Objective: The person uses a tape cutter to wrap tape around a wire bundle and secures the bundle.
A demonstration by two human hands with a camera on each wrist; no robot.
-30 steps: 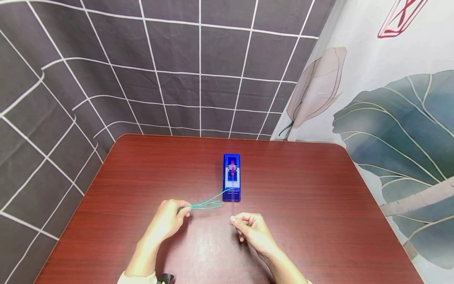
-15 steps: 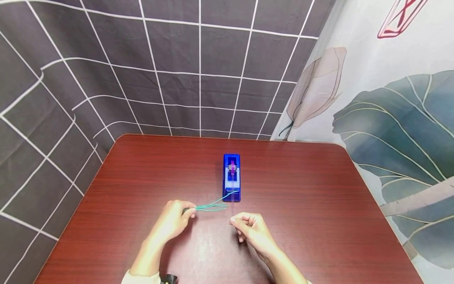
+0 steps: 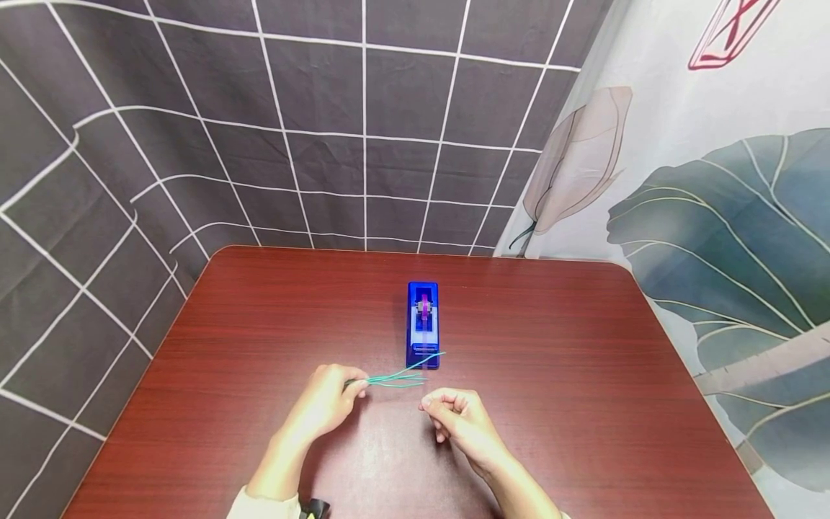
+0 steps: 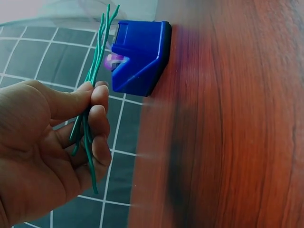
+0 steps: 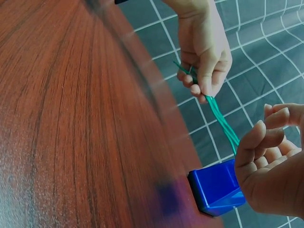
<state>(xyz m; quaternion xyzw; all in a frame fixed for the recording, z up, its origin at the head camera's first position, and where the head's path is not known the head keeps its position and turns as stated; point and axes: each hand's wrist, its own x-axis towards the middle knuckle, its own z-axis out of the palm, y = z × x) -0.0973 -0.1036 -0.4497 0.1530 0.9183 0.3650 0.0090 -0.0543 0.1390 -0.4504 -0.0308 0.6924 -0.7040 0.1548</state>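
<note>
My left hand [image 3: 331, 400] pinches a small bundle of thin green wires [image 4: 97, 57] between thumb and forefinger. Their free ends fan out to the right, and their short tails hang below the fingers in the left wrist view. A blue tape dispenser [image 3: 424, 287] stands beyond the hands with a purple-cored roll [image 3: 424, 306] in it. From its front a strip of clear tape [image 3: 425, 362], faint to see, runs toward me. My right hand [image 3: 463, 425] pinches at the strip's near end with thumb and curled forefinger. The wire ends overlap the strip in the head view.
The hands work over a red-brown wooden table [image 3: 551, 346]. Behind and to the left hangs a dark gridded curtain [image 3: 324, 166]; at the right, a pale curtain [image 3: 681, 108] with leaf prints. A black device [image 3: 318, 508] sits at the left wrist.
My left hand has moved right with the green wires, so their tips now cross in front of the dispenser and over the tape strip. The right hand and dispenser have stayed in place.
</note>
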